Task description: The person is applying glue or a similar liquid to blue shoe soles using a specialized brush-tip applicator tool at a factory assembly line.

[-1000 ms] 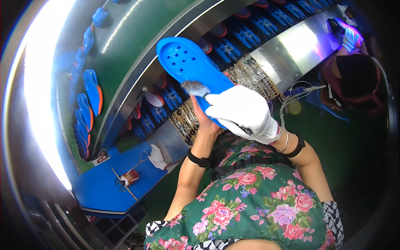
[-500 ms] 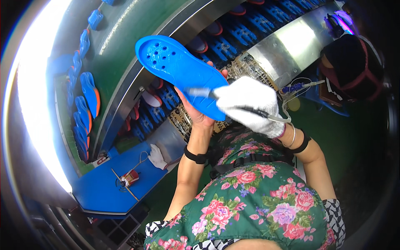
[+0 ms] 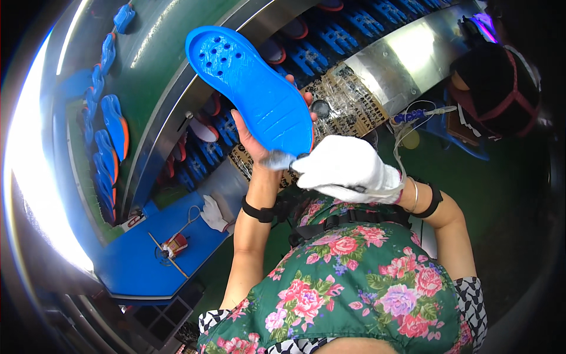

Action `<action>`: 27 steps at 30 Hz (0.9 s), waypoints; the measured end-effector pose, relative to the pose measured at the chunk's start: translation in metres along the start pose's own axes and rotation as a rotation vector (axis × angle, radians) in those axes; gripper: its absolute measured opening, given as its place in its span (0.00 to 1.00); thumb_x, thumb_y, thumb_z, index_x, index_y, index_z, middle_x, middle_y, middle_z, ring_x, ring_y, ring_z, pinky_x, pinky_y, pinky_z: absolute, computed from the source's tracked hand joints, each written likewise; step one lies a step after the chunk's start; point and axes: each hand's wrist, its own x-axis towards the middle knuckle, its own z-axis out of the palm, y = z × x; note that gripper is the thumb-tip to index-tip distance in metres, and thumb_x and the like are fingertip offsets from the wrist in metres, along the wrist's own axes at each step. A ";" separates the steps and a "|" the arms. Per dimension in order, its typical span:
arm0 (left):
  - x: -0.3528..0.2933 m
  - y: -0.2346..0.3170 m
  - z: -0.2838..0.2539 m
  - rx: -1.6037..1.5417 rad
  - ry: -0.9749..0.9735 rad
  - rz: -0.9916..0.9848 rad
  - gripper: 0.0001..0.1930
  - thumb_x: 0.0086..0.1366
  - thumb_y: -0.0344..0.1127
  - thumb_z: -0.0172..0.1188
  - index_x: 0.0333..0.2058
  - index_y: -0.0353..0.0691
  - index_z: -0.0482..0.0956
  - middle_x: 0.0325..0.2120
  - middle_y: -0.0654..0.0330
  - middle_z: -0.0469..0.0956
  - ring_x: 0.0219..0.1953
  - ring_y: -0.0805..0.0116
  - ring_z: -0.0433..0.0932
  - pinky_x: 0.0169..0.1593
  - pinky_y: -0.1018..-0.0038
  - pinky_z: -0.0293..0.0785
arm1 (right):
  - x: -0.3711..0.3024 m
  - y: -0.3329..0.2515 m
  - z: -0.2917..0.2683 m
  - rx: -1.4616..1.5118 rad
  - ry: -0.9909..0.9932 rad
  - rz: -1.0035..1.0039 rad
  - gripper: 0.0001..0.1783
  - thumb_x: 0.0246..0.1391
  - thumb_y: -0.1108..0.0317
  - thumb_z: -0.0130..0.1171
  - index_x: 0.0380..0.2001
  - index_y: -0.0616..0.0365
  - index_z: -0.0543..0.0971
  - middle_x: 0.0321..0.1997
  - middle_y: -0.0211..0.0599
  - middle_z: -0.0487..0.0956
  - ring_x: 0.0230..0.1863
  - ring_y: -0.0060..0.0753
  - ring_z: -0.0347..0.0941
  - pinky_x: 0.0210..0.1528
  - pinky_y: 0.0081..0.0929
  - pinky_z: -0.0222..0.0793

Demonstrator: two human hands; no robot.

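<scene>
A bright blue shoe sole (image 3: pixel 259 94) rests tilted in my bare left hand (image 3: pixel 250 139), its thumb on the near-left side and fingertips showing past the right edge. Small round holes dot the sole's far end, and its surface looks wet and shiny. My right hand (image 3: pixel 349 168), in a white knit glove, is closed around the handle of a brush with a thin hose along it. The brush head (image 3: pixel 277 160) is blurred, close to the sole's near end and above my left wrist; whether it touches the sole I cannot tell.
Blue-and-orange soles (image 3: pixel 114 127) sit on a green surface at left, behind a metal rail (image 3: pixel 171 112). Racks of shoe parts (image 3: pixel 339 38) lie beyond taped cardboard (image 3: pixel 348 103). A blue table (image 3: pixel 138 268) carries a red container (image 3: pixel 175 244) and a white glove (image 3: pixel 213 213). Another person (image 3: pixel 492 94) is at upper right.
The sole and my left hand have shifted up and left in view. My right hand has moved the brush from the sole's middle down to its near end.
</scene>
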 end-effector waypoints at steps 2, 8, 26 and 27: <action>-0.002 0.004 -0.001 0.004 0.014 -0.022 0.59 0.54 0.75 0.62 0.71 0.39 0.52 0.68 0.51 0.61 0.60 0.41 0.70 0.56 0.47 0.74 | 0.002 -0.002 -0.009 0.232 0.002 0.174 0.11 0.48 0.73 0.72 0.37 0.53 0.88 0.41 0.36 0.87 0.40 0.35 0.83 0.43 0.32 0.78; -0.001 0.009 -0.007 -0.035 -0.016 -0.118 0.60 0.54 0.75 0.62 0.72 0.38 0.49 0.65 0.45 0.63 0.53 0.40 0.75 0.51 0.45 0.80 | -0.004 0.002 -0.003 -0.146 0.008 -0.055 0.17 0.45 0.71 0.73 0.42 0.51 0.87 0.45 0.34 0.86 0.37 0.36 0.82 0.38 0.30 0.77; 0.016 0.024 -0.001 -0.089 -0.220 -0.328 0.59 0.55 0.71 0.61 0.72 0.33 0.49 0.65 0.38 0.63 0.53 0.35 0.76 0.52 0.47 0.81 | -0.007 -0.016 -0.013 0.097 -0.050 0.090 0.12 0.46 0.73 0.72 0.36 0.52 0.88 0.43 0.40 0.87 0.38 0.39 0.83 0.39 0.34 0.78; 0.015 0.025 -0.002 -0.065 -0.186 -0.317 0.58 0.56 0.71 0.60 0.72 0.33 0.49 0.64 0.37 0.63 0.52 0.35 0.77 0.52 0.46 0.81 | -0.002 -0.015 -0.016 0.137 0.036 0.147 0.10 0.44 0.75 0.73 0.33 0.53 0.88 0.41 0.40 0.87 0.37 0.38 0.83 0.39 0.33 0.77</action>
